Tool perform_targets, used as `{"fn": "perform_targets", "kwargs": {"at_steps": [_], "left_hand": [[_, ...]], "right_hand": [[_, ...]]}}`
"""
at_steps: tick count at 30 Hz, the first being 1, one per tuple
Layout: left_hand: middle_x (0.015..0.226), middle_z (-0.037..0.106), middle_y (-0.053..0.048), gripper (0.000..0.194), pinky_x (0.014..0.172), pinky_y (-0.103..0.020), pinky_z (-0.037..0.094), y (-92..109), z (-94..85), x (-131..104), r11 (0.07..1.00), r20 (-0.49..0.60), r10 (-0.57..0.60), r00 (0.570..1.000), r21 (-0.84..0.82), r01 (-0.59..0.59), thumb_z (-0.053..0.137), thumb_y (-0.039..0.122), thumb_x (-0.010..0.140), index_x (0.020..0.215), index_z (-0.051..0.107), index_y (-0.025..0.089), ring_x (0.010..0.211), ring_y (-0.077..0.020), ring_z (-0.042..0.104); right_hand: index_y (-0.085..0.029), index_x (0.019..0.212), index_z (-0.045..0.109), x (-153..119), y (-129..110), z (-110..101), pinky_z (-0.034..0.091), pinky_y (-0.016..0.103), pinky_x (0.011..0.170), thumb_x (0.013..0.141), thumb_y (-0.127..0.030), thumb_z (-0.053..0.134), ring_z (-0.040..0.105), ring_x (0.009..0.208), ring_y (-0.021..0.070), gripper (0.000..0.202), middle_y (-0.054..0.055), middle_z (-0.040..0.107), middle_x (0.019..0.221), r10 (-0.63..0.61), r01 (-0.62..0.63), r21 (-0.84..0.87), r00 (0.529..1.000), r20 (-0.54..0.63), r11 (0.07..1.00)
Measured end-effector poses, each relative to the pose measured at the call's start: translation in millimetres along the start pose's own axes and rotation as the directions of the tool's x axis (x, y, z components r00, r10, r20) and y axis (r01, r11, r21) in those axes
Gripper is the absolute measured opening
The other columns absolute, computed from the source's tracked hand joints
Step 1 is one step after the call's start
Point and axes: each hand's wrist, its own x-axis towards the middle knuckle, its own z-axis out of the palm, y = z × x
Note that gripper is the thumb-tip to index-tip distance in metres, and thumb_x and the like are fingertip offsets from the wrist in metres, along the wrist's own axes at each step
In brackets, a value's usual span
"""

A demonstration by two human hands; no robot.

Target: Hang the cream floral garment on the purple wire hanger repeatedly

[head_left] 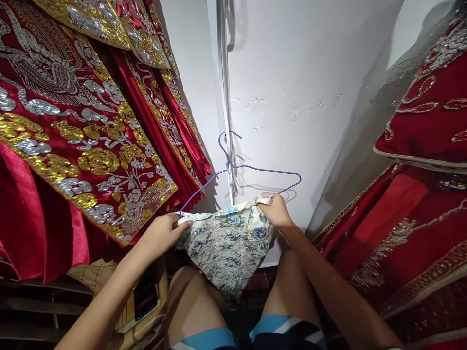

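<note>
A white garment with a blue-green floral print [226, 248] hangs spread between my two hands, in front of my knees. My left hand [170, 231] is closed on its top edge at the left corner. At the right corner, my right hand [275, 210] pinches the same edge, beside a pocket-like patch. A purple hanger [262, 170] is just behind the garment, its hook by a narrow white strip on the wall. Its lower ends pass behind the garment, so I cannot tell how the two are joined.
Red garments embroidered in gold and silver [98, 160] hang at the left. More red beaded clothing [430, 126] hangs at the right. A white wall [292, 73] with peeling paint stands ahead. A phone [146, 296] lies on a wooden seat [127, 323] at lower left.
</note>
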Motion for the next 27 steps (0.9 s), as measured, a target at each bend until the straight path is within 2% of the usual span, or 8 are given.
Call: {"fn": "perform_targets", "kwargs": {"at_steps": [6, 11, 13, 16, 19, 21, 23, 27], "left_hand": [[0.109, 0.068, -0.011, 0.027, 0.087, -0.034, 0.045, 38.1, -12.0, 11.5, 0.950, -0.308, 0.266, 0.913, -0.078, -0.303, 0.045, 0.042, 0.091, 0.083, 0.059, 0.021, 0.100, -0.0276, 0.063], [0.100, 0.070, -0.006, 0.027, 0.081, -0.029, 0.048, 46.9, -2.1, 33.4, 0.922, -0.457, 0.199, 0.867, -0.214, -0.324, 0.051, 0.033, 0.091, 0.112, 0.060, 0.019, 0.089, -0.0210, 0.066], [0.099, 0.072, -0.005, 0.031, 0.084, -0.029, 0.049, 42.7, 1.9, 38.4, 0.926, -0.502, 0.193, 0.843, -0.191, -0.326, 0.050, 0.031, 0.091, 0.115, 0.064, 0.018, 0.088, -0.0205, 0.066], [0.099, 0.073, -0.006, 0.030, 0.087, -0.031, 0.049, 37.6, 3.2, 40.3, 0.938, -0.533, 0.217, 0.818, -0.117, -0.326, 0.048, 0.031, 0.091, 0.108, 0.069, 0.019, 0.088, -0.0210, 0.067], [0.097, 0.071, -0.006, 0.029, 0.087, -0.030, 0.049, 36.3, -0.4, 41.4, 0.935, -0.533, 0.263, 0.804, -0.065, -0.349, 0.049, 0.035, 0.093, 0.106, 0.070, 0.019, 0.089, -0.0210, 0.066], [0.100, 0.067, -0.008, 0.028, 0.088, -0.030, 0.048, 34.7, -4.8, 43.7, 0.933, -0.549, 0.282, 0.787, -0.034, -0.358, 0.050, 0.036, 0.094, 0.105, 0.069, 0.019, 0.093, -0.0210, 0.064], [0.112, 0.062, -0.011, 0.031, 0.092, -0.032, 0.046, 31.1, -9.9, 46.6, 0.944, -0.576, 0.262, 0.774, -0.015, -0.331, 0.053, 0.040, 0.094, 0.111, 0.067, 0.018, 0.105, -0.0233, 0.060], [0.109, 0.064, -0.010, 0.045, 0.082, -0.032, 0.046, 26.0, -15.7, 49.9, 0.975, -0.488, 0.094, 0.868, -0.131, -0.179, 0.056, 0.052, 0.090, 0.117, 0.060, 0.016, 0.095, -0.0235, 0.060]], "right_hand": [[-0.023, 0.054, 0.037, -9.3, -5.1, 3.0, 0.022, 0.026, 0.051, 0.066, -0.026, 0.054, 0.029, 0.054, 0.0104, 0.021, -0.006, 0.031, 0.053, 0.046, -0.050, 0.085, 0.998, 0.043, 0.995], [-0.019, 0.074, 0.058, -20.1, -11.2, -1.2, 0.030, 0.025, 0.053, 0.068, -0.026, 0.060, 0.042, 0.056, 0.0128, 0.009, -0.004, 0.047, 0.058, 0.003, -0.007, 0.098, 0.999, 0.035, 0.995], [-0.019, 0.114, 0.062, -18.9, -10.8, -12.9, 0.037, 0.026, 0.056, 0.067, -0.021, 0.063, 0.050, 0.060, 0.0157, 0.047, -0.003, 0.056, 0.065, -0.038, 0.041, 0.027, 0.992, -0.119, 0.999], [-0.018, 0.151, 0.035, -7.9, -6.9, -37.5, 0.044, 0.029, 0.064, 0.066, -0.018, 0.065, 0.057, 0.067, 0.0187, 0.090, -0.001, 0.064, 0.075, -0.090, 0.074, -0.064, 0.950, -0.301, 0.995], [-0.014, 0.137, 0.056, 7.0, -6.2, -64.0, 0.047, 0.031, 0.067, 0.065, -0.021, 0.068, 0.061, 0.073, 0.0201, 0.073, 0.005, 0.070, 0.083, -0.122, 0.103, -0.099, 0.971, -0.207, 0.990], [-0.013, 0.104, 0.074, 12.4, -11.9, -81.1, 0.046, 0.031, 0.066, 0.068, -0.026, 0.069, 0.062, 0.073, 0.0209, 0.039, 0.006, 0.071, 0.079, -0.103, 0.090, -0.103, 0.986, -0.128, 0.991], [-0.013, 0.077, 0.074, 11.6, -21.7, -96.3, 0.044, 0.030, 0.060, 0.070, -0.031, 0.072, 0.061, 0.067, 0.0205, 0.019, 0.005, 0.067, 0.067, -0.044, 0.042, -0.091, 0.999, -0.026, 0.995], [-0.015, 0.075, 0.072, 0.3, -35.5, -105.4, 0.049, 0.031, 0.058, 0.071, -0.038, 0.081, 0.065, 0.065, 0.0224, 0.024, 0.004, 0.068, 0.067, 0.048, -0.086, 0.157, 0.972, 0.230, 0.984]]}}
